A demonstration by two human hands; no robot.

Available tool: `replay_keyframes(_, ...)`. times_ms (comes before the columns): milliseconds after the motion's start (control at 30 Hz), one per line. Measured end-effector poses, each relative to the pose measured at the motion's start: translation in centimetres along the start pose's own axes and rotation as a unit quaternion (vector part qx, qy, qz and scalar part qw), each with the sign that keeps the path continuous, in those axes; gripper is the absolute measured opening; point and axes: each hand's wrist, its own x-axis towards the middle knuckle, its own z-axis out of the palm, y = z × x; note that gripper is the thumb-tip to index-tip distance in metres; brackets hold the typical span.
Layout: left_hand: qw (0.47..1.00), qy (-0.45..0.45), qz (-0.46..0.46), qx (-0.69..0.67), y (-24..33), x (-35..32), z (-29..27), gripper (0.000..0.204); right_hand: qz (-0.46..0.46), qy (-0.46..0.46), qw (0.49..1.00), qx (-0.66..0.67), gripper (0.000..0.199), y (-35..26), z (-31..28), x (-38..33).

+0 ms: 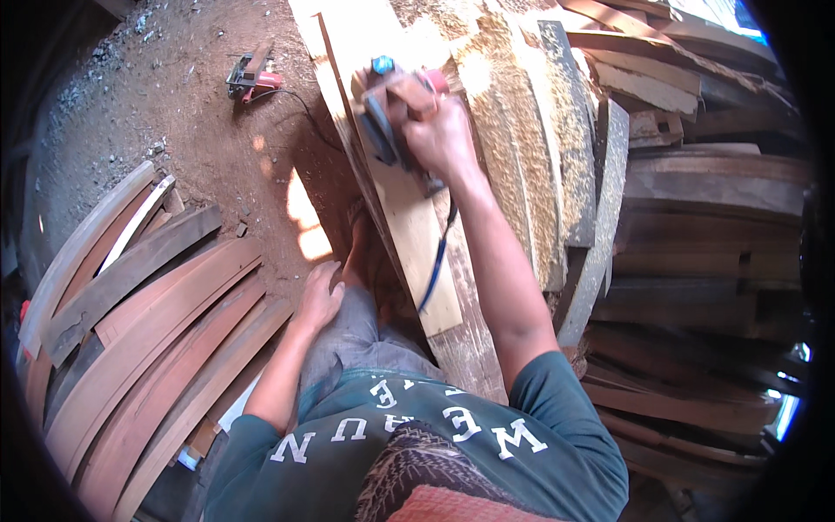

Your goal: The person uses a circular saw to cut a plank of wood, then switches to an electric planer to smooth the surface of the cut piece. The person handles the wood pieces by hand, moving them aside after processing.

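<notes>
The right hand [448, 139] was clenched around the handle of a power planer [391, 122], which rested on a pale plank [409, 217] running from near to far through the middle of the scene. A blue cord [437, 261] trailed from the planer toward the near end of the plank. The left hand [320, 296] lay released, fingers spread, on the person's knee [361, 317], grasping nothing. Sawdust-covered boards [522, 148] lay just right of the plank. Curved slats [148, 339] were stacked at the left. A second power tool [252, 80], red and grey, sat on the dirt floor [183, 122] at the far left, well apart from both hands.
</notes>
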Motion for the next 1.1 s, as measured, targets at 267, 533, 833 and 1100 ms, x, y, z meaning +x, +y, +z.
replay_keyframes(267,0.997,0.032,-0.068,0.003,-2.1,4.8,-4.8,0.046,-0.128,0.093,0.97,-0.186,0.032,-5.2,3.4,21.5)
replay_keyframes(533,0.991,-0.02,-0.09,-0.096,-2.6,2.4,-1.7,0.047,-0.12,0.065,0.977,-0.164,0.028,-3.8,3.6,13.6)
replay_keyframes(833,0.983,0.163,0.073,-0.045,8.9,-1.3,0.9,0.039,-0.064,-0.03,0.997,0.017,0.043,10.0,2.4,-23.8)
replay_keyframes(1100,0.845,-0.187,0.486,0.121,14.8,-4.8,5.3,0.044,0.167,-0.066,0.984,0.01,0.035,13.8,-1.2,-47.4)
